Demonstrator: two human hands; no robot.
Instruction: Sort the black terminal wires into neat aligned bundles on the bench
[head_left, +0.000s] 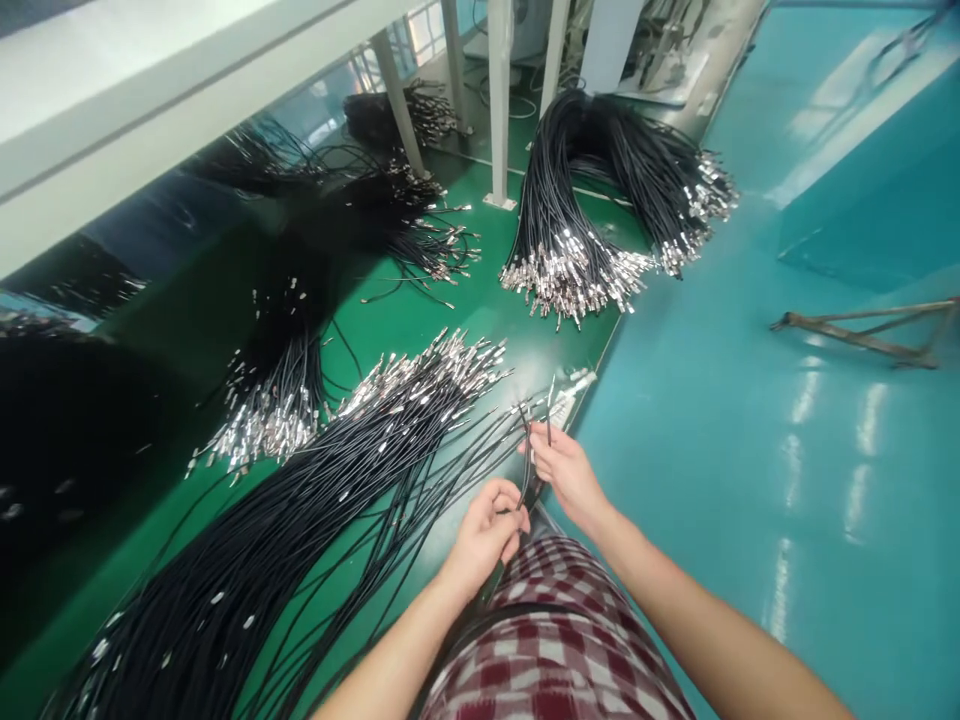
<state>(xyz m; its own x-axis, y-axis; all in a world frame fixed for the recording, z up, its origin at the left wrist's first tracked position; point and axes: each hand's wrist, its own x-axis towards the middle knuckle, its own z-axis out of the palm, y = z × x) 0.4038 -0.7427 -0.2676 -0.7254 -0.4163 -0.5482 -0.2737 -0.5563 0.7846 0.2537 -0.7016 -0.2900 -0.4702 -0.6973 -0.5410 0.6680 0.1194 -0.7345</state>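
Note:
Close to my body, at the edge of the green tabletop [431, 490], my left hand [495, 520] pinches a few thin black cables [527, 462]. My right hand [561, 470] is just above and to the right, its fingers closed on the upper part of these cables, near their metal-tipped ends. Left of my hands, several loose black cables [457, 455] lie across the table. Beyond them a large bundle of black cables [300, 500] stretches from the lower left, with silvery connector ends [427, 375] fanned out.
A bent bundle of cables [577, 190] lies at the back right. More bundles [277, 400] rest in shadow beneath a white shelf [187, 90] on the left. A white post [500, 110] stands on the table. Blue floor [712, 430] and a rusty metal frame [862, 335] are on the right.

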